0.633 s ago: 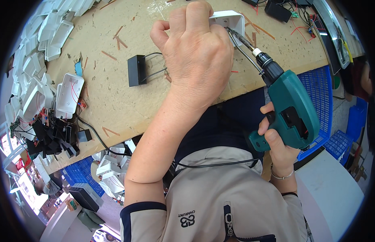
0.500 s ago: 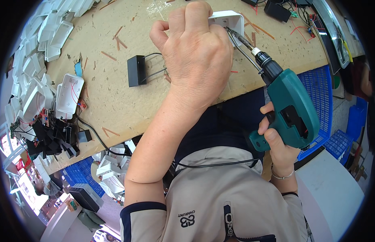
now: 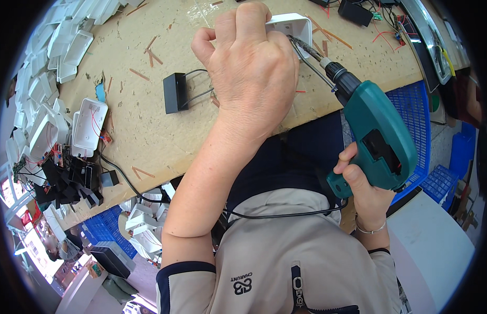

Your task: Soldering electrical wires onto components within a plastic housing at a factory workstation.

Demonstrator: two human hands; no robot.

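Observation:
My left hand (image 3: 254, 68) is closed over a small white plastic box (image 3: 293, 26) on the workbench (image 3: 149, 131), covering most of it. My right hand (image 3: 366, 196) grips the handle of a teal electric screwdriver (image 3: 377, 136). Its bit runs up and left into the white box, right beside my left hand's knuckles. A black cord hangs from the tool across my lap.
A black block with wire leads (image 3: 175, 93) lies left of my hand. White housings (image 3: 89, 123) and black parts with cables (image 3: 70, 180) pile at the bench's left end. Thin brown strips litter the top. A blue crate (image 3: 413, 112) stands at the right.

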